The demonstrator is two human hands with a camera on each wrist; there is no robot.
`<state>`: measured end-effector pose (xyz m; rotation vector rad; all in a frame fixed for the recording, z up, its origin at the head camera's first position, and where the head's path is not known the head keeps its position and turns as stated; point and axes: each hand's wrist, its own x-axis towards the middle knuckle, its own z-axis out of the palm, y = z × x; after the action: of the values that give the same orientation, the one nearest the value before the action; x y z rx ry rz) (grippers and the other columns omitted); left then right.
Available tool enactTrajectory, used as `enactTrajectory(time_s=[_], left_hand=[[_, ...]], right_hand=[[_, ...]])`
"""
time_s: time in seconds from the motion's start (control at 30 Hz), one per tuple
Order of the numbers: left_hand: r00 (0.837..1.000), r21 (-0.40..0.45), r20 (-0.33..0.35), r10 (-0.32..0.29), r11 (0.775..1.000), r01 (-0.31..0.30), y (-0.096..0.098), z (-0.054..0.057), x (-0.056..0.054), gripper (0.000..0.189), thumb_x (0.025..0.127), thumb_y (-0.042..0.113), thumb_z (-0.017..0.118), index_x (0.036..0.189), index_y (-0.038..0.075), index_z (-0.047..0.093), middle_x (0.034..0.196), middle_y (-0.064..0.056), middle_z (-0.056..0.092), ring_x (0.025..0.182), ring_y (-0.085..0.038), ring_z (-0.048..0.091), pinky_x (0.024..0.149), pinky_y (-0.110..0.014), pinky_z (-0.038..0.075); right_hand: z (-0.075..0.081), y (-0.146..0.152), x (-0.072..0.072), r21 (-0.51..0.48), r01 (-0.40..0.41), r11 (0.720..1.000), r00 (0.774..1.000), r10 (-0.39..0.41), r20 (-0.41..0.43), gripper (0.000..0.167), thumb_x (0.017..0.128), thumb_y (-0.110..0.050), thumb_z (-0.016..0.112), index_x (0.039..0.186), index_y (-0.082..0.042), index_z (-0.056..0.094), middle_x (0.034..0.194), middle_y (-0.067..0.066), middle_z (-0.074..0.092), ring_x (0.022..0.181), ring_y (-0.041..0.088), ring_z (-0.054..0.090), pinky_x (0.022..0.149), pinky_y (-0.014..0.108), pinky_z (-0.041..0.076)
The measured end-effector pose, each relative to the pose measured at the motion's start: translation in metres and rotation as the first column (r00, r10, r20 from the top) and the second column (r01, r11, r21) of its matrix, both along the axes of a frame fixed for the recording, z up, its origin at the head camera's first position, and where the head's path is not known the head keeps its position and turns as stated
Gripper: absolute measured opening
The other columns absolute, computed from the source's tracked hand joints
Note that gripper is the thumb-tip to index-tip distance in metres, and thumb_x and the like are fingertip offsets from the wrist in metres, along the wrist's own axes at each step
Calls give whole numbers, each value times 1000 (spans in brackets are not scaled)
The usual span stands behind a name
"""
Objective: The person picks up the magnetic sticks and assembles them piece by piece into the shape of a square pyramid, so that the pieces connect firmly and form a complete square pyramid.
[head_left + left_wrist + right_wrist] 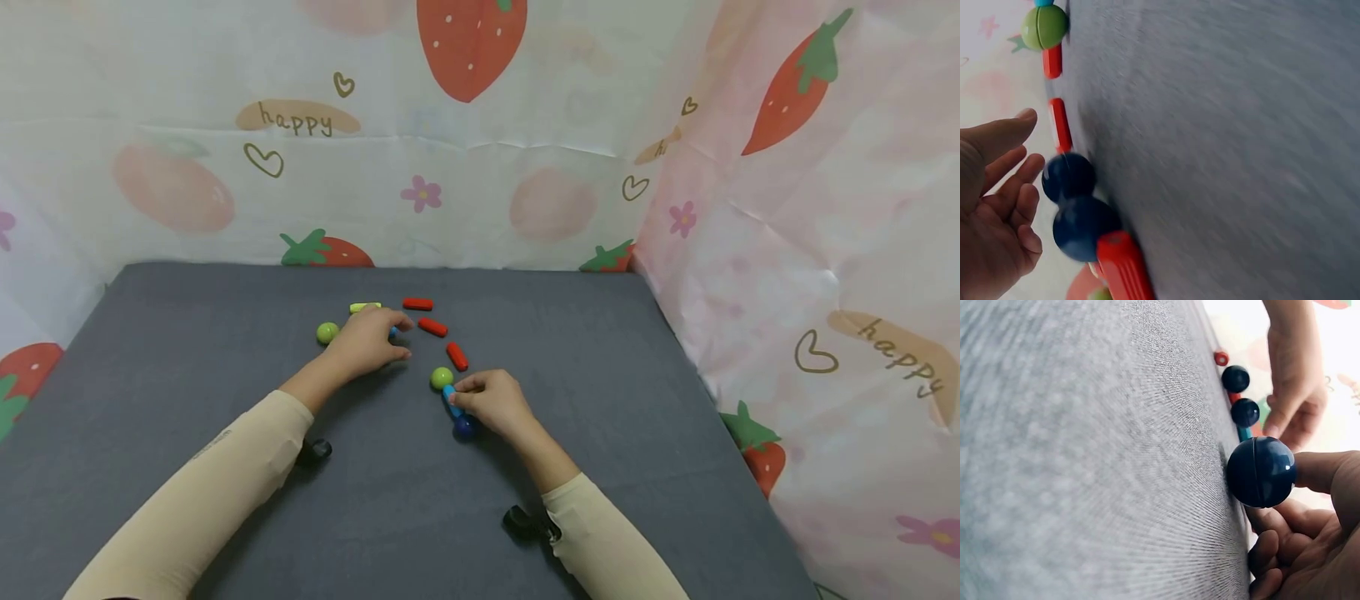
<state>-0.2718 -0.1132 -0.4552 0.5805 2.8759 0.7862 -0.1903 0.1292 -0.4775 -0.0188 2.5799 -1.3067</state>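
Observation:
In the head view my right hand [495,400] pinches a light blue rod [449,395] between thumb and fingers. A dark blue ball [466,428] sits at the rod's near end and a green ball [441,378] at its far end. That dark blue ball looms large in the right wrist view beside the thumb. My left hand [366,342] hovers over other pieces, hiding several, its fingers loosely bent and nothing between them. In the left wrist view, two dark blue balls [1069,178] and a ridged red rod [1125,269] lie near its fingers.
Beyond the hands lie three loose red rods [432,327] in a curve. A yellow-green rod [365,307] and another green ball [327,333] show around the left hand. The grey table [600,358] ends at a strawberry-print cloth [465,167] behind and at the sides.

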Motion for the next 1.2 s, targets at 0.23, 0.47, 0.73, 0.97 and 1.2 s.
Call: enactTrajectory(time_s=[0.23,0.47,0.73,0.97,1.2], left_hand=[[999,24,42,4,1000,-5,19,-1,-19,43,89,25,82,129,16,70,127,-5,68,107,-26,51,78,-40,49],[999,-12,36,6,1000,-6,23,-7,-41,44,91,24,80,132,14,68,130,-7,67,118,-31,49,99,-51,43],[999,-24,37,1,1000,0,27,-12,-51,45,92,22,79,134,14,67,131,-6,67,123,-32,49,109,-53,36],[999,-50,42,6,999,-4,31,-14,-56,41,92,22,79,131,17,69,125,-7,68,118,-32,49,105,-52,39],[1000,-81,30,0,997,2,34,-17,-58,31,92,20,78,123,17,75,119,-8,70,116,-32,50,106,-53,37]], right_hand=[[0,1,-1,-3,-3,1000,1000,3,-5,18,90,-29,80,99,-14,81,91,-1,75,80,13,67,71,32,55],[-2,1,-1,3,8,1000,1000,-8,-6,16,89,-29,81,97,-15,81,90,-2,74,80,13,67,71,32,55],[0,1,-1,-6,10,1000,1000,-10,-1,16,89,-29,81,97,-15,81,91,-2,75,80,13,67,72,32,55],[1,1,0,-6,10,1000,1000,-10,-15,16,89,-28,81,97,-14,81,91,0,75,78,14,67,70,32,54],[1,1,0,-6,14,1000,1000,-14,-10,18,89,-29,81,98,-13,81,91,-1,75,78,13,67,70,31,54]])
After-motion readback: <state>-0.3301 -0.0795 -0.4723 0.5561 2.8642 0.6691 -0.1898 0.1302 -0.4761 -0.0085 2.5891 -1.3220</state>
